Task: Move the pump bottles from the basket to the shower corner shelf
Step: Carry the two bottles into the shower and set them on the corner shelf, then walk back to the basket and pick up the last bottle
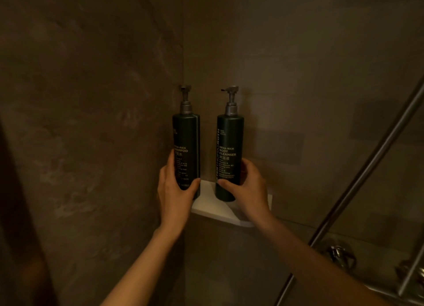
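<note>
A person stands facing a dim shower corner where two brown stone-look tiled walls [91,99] meet. A small white corner shelf [207,203] is fixed there, and two tall dark green cylindrical pump bottles with grey metal pumps stand on it, both upright, long axes vertical.

The left hand [175,193] wraps the lower part of the bottle labelled shampoo [186,149], thumb across the front and fingers curled behind it. This bottle sits tight in the corner, just beside the left wall. The right hand [247,188] grips the base of the bottle labelled body cleanser [230,154] the same way, thumb in front, fingers around the far side. Both hands are closed on their bottles.

The bottles stand apart, with bare white shelf showing between them. Their bases appear to rest on the shelf, though the fingers hide part of each base. The cleanser stands near the shelf's front edge, so any nudge should go backward toward the wall, not outward.

Each hand can withdraw straight back toward the person; that path looks open. A slanted grey metal rail [367,168] crosses on the right, clear of the right forearm. The basket is not in view.
</note>
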`<action>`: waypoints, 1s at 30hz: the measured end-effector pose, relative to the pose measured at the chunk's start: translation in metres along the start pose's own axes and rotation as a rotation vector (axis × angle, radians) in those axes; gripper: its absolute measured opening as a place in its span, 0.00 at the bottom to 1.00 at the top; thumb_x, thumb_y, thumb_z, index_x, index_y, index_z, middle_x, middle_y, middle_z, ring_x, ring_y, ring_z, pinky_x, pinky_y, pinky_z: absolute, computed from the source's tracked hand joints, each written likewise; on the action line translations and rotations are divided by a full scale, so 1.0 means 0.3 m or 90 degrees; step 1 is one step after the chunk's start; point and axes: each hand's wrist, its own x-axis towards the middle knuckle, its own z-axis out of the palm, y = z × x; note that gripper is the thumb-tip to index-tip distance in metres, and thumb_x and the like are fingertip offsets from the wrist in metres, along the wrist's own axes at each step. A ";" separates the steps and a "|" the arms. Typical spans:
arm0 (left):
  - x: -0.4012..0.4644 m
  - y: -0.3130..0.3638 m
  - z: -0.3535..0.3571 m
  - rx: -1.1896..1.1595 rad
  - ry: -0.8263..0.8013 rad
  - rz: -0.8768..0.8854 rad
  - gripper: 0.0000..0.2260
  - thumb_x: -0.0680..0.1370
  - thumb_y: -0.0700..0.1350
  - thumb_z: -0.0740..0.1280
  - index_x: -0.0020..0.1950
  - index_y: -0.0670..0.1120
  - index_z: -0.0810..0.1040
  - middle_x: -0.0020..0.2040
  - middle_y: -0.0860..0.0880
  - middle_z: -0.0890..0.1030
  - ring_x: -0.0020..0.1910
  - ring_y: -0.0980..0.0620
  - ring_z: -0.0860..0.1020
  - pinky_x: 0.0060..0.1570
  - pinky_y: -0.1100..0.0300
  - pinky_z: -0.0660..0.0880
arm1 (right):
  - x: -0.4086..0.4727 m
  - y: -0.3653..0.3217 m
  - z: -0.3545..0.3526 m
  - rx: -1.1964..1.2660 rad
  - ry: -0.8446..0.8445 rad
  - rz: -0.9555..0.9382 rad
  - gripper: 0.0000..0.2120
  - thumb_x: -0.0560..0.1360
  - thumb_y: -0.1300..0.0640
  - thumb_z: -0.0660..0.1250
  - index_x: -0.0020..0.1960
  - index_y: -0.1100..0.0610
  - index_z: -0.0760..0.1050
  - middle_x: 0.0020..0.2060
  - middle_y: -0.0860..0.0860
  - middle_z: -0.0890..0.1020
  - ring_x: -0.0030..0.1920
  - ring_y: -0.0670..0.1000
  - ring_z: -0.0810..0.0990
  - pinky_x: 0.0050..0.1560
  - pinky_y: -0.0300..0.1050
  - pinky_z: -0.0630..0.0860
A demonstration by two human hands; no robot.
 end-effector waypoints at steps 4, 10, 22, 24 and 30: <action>0.010 -0.005 -0.006 0.017 0.006 -0.002 0.39 0.70 0.44 0.73 0.75 0.57 0.56 0.67 0.50 0.70 0.61 0.61 0.67 0.58 0.61 0.65 | 0.015 -0.005 0.027 -0.016 0.009 -0.004 0.33 0.65 0.53 0.76 0.67 0.49 0.67 0.61 0.46 0.76 0.59 0.45 0.75 0.54 0.41 0.72; 0.020 -0.003 -0.015 0.024 -0.003 -0.008 0.38 0.71 0.44 0.73 0.76 0.55 0.57 0.67 0.49 0.70 0.62 0.59 0.68 0.60 0.60 0.66 | 0.025 -0.011 0.039 -0.041 0.008 0.002 0.33 0.65 0.51 0.76 0.67 0.49 0.67 0.61 0.48 0.77 0.60 0.47 0.75 0.55 0.44 0.74; -0.265 0.069 -0.157 0.227 -0.086 -0.015 0.23 0.78 0.48 0.63 0.72 0.46 0.66 0.66 0.46 0.73 0.64 0.49 0.73 0.59 0.59 0.69 | -0.225 -0.055 -0.062 -0.161 -0.055 -0.146 0.26 0.78 0.50 0.62 0.73 0.55 0.62 0.71 0.54 0.68 0.70 0.52 0.65 0.68 0.47 0.66; -0.363 0.078 -0.183 0.304 -0.099 -0.033 0.22 0.78 0.49 0.63 0.71 0.45 0.67 0.66 0.45 0.73 0.64 0.47 0.73 0.59 0.55 0.71 | -0.315 -0.032 -0.083 -0.160 -0.069 -0.161 0.24 0.78 0.52 0.62 0.72 0.58 0.65 0.70 0.56 0.69 0.71 0.54 0.65 0.71 0.50 0.63; -0.793 0.072 -0.257 0.483 -0.121 -0.051 0.20 0.77 0.48 0.63 0.68 0.44 0.71 0.64 0.44 0.75 0.62 0.44 0.73 0.60 0.52 0.71 | -0.666 0.122 -0.146 -0.192 -0.149 -0.208 0.19 0.77 0.57 0.62 0.66 0.62 0.72 0.64 0.59 0.74 0.68 0.58 0.69 0.70 0.51 0.64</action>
